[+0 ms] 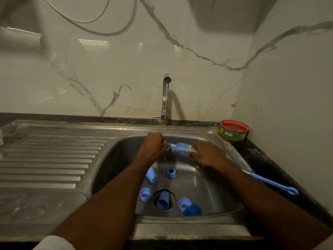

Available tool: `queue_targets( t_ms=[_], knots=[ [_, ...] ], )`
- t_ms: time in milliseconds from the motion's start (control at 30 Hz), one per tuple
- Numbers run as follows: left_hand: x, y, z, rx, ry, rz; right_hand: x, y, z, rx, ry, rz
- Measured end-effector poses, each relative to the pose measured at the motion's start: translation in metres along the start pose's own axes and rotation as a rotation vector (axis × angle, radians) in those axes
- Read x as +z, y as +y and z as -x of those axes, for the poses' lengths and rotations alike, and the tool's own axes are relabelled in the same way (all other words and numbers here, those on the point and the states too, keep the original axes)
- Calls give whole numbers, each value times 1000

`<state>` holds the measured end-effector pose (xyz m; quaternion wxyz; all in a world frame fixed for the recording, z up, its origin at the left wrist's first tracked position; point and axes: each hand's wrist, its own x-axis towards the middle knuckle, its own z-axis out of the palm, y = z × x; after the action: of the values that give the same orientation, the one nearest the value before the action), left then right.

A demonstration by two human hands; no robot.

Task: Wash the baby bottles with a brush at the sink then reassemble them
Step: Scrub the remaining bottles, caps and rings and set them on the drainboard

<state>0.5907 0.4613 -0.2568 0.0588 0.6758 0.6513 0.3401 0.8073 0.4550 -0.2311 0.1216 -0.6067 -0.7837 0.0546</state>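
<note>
Both forearms reach from the near edge over the sink's front rim [189, 225] toward the running tap. Held between the hands under the thin stream of water [165, 112] is the bottle brush [180, 147], its blue and white bristle head lying roughly level. The right hand [207, 156] curls its fingers round the brush at the white end of the bristles, gripping it. The left hand [153, 144] is closed round a small clear piece [166, 146] at the brush's blue tip; what that piece is cannot be told, as the fingers hide most of it.

Below the hands, in the steel basin, lie the loose bottle parts: a pale blue cap [151, 175] on its side, a darker blue ring [171, 172] just right of it, a pale ring [145, 194] left of the drain, a blue cap [163, 202] lying in the drain opening [155, 196], another pale ring [184, 203] right of the drain, touching a dark blue cap [192, 210].

On the dark table to the right of the basin lies a long blue handle [272, 183] with a loop at its near end. Farther back in the corner stands a red-rimmed green tub [234, 130]. The tap [165, 98] rises behind the basin, and the ribbed drainboard [50, 159] stretches off to the left.
</note>
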Motion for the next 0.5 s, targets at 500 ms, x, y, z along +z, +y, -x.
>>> queue_targets(
  t_ms=[500],
  knots=[
    [-4, -5, -2, -198, 66, 765, -6, -5, 6, 34, -39, -41]
  ],
)
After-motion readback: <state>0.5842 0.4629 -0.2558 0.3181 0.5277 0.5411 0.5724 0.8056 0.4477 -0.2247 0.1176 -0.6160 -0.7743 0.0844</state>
